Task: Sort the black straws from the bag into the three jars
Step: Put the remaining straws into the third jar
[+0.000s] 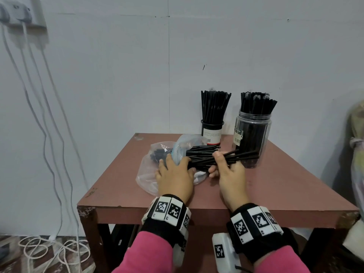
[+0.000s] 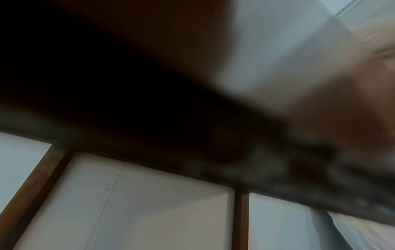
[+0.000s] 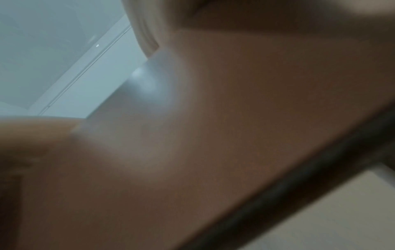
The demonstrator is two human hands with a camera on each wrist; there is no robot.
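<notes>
Two hands over reddish table (image 1: pixel 285 186), each wrist in marker-tagged black band above pink sleeve. Left hand (image 1: pixel 174 177) lies on clear plastic bag (image 1: pixel 146 174), fingers spread over its mouth, pressing it down. Right hand (image 1: pixel 229 172) grips one bundle of black straws (image 1: pixel 242 156), fingers curled round it; bundle sticks out of bag, tips toward right. Straws too many to count. Farther back, two jars visible: dark jar (image 1: pixel 212 133) and clear jar (image 1: pixel 253 134), both packed with upright straws. Both wrist views blurred.
</notes>
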